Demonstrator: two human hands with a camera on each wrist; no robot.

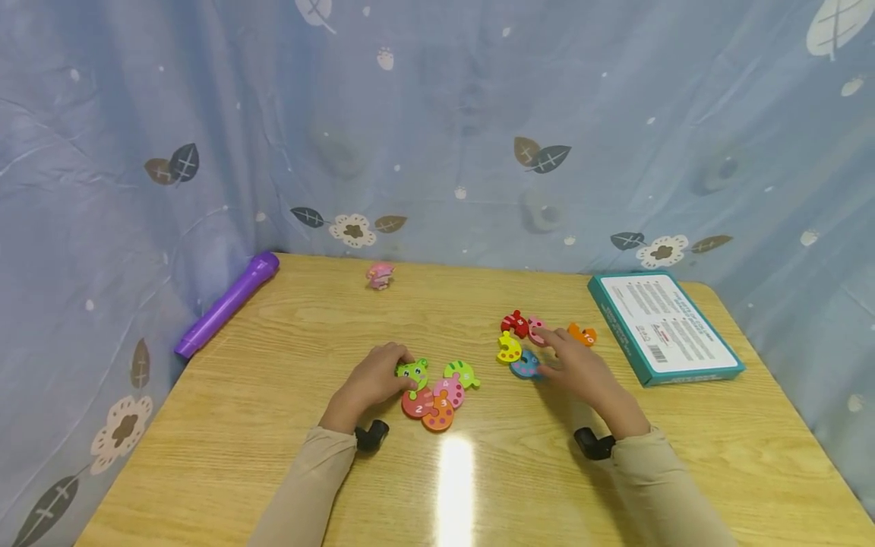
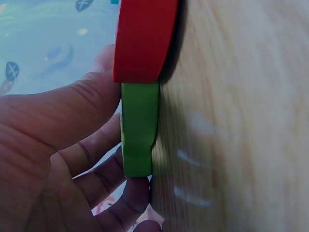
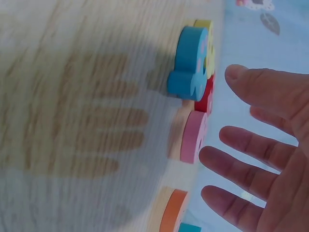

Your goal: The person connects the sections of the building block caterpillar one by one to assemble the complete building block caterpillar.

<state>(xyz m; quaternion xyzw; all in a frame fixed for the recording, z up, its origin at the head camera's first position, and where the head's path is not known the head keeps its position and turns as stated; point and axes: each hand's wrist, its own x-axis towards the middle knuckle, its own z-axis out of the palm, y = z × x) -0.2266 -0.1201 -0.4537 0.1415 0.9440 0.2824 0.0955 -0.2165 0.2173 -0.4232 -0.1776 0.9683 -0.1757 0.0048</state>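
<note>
My left hand (image 1: 372,380) holds a green puzzle piece with a face (image 1: 414,371), its thumb over the top and its fingers around the edge. Joined to that piece are a red piece numbered 2 (image 1: 418,404), an orange 3 (image 1: 439,414), a pink 4 (image 1: 449,393) and a green 5 (image 1: 461,372), forming a curve. My right hand (image 1: 581,376) hovers with fingers spread, holding nothing. Close by its fingertips lie a pink piece (image 3: 194,137) and a blue piece (image 3: 189,60). A yellow piece (image 1: 507,349) and a red piece (image 1: 514,325) sit beside those.
An orange piece marked 10 (image 1: 582,334) lies beyond my right hand. Farther right is a teal-edged box (image 1: 673,327). A purple tube (image 1: 229,304) lies along the table's left edge, and a small pink figure (image 1: 380,276) stands at the back before the blue curtain (image 1: 451,114).
</note>
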